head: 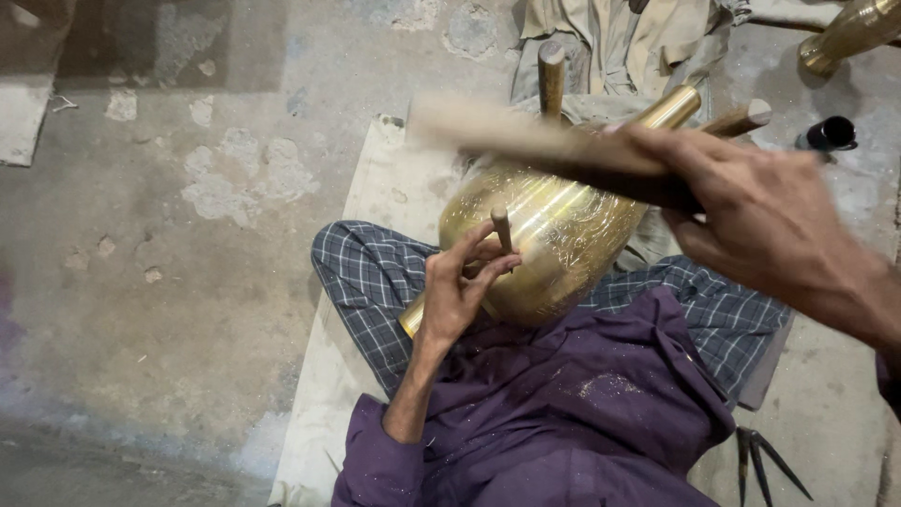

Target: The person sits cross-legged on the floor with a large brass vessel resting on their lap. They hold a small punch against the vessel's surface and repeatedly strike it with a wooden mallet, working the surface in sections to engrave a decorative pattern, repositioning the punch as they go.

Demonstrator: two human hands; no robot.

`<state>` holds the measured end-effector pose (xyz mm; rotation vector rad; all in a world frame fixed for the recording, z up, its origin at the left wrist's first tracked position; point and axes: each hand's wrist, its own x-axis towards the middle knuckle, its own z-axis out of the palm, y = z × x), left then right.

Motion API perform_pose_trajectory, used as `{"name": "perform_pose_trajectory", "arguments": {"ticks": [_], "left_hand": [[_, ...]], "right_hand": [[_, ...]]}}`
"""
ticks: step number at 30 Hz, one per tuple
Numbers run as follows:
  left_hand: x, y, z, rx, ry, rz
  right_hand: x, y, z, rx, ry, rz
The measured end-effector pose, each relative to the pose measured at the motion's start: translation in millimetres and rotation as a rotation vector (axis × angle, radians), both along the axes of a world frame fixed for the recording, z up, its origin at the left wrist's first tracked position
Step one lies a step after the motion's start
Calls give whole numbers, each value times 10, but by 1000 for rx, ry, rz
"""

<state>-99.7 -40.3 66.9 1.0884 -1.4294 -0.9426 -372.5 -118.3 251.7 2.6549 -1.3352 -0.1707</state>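
Note:
A large shiny brass vessel [554, 239] with a round belly and a narrow neck lies across my lap. My left hand [455, 286] rests against its belly and grips a short wooden-handled punch [502, 228] set upright on the metal. My right hand [760, 216] is raised above the vessel and clasps a wooden mallet [526, 136]. The mallet is blurred. Its light head points left over the vessel.
I sit cross-legged on a pale mat [375, 188] on a worn concrete floor [169, 263]. Two wooden stakes [551, 75] stand behind the vessel. Another brass piece [849, 33] lies at top right, a dark tube [831, 133] beside it, metal dividers [760, 460] at lower right.

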Motion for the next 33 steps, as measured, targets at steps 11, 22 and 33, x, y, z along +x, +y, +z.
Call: {"name": "perform_pose_trajectory", "arguments": {"ticks": [11, 22, 33], "left_hand": [[44, 11, -121, -26, -29, -26], [57, 18, 50, -17, -70, -27], [78, 57, 114, -62, -78, -68]], "right_hand": [[82, 117, 69, 172, 387, -121], [-13, 101, -49, -21, 49, -49], [-41, 219, -70, 176, 56, -230]]}}
